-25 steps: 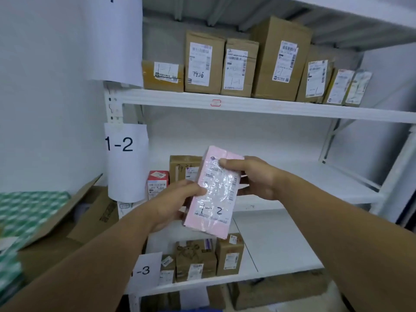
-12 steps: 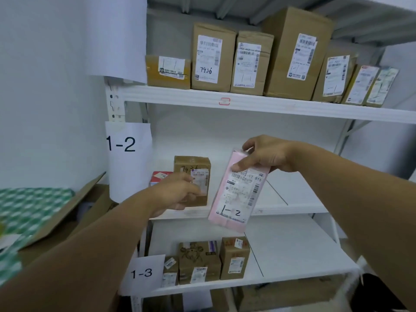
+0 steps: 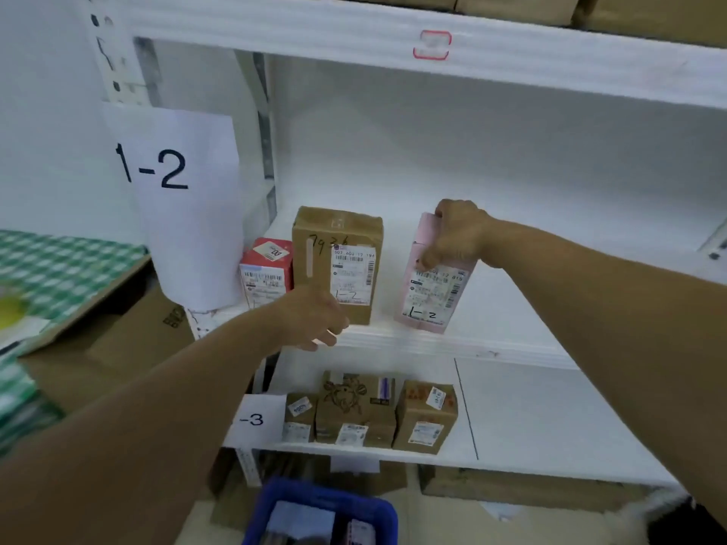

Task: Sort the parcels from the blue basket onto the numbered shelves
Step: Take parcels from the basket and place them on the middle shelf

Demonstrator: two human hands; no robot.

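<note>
The right hand (image 3: pixel 458 234) grips the top of a pink parcel (image 3: pixel 434 293), with fingers curled over its upper edge and the thumb pressed on its label, so the parcel's top corner is hidden. The parcel leans slightly and has "1-2" handwritten near its foot. Its lower edge is down at the board of the middle shelf (image 3: pixel 452 344), though it is unclear whether it rests there. The left hand (image 3: pixel 314 322) is blurred, its fingers loosely curled around nothing. It hangs in front of the lower left corner of a brown box (image 3: pixel 338 253), and it cannot be told whether they touch. This box stands upright on the same shelf, apart from the pink parcel, with a red box (image 3: pixel 267 273) just beside it on the left. A paper sign (image 3: pixel 177 171) reading "1-2" hangs at the shelf's left post. On the lower shelf (image 3: pixel 550 418) stand three small boxes (image 3: pixel 356 407), and the left arm cuts off their sign (image 3: pixel 255 418) so that it reads "-3". The blue basket (image 3: pixel 377 509) sits at the bottom edge, only partly in frame, its contents hard to make out. The cartons (image 3: pixel 511 3) on the top shelf are cropped.
</note>
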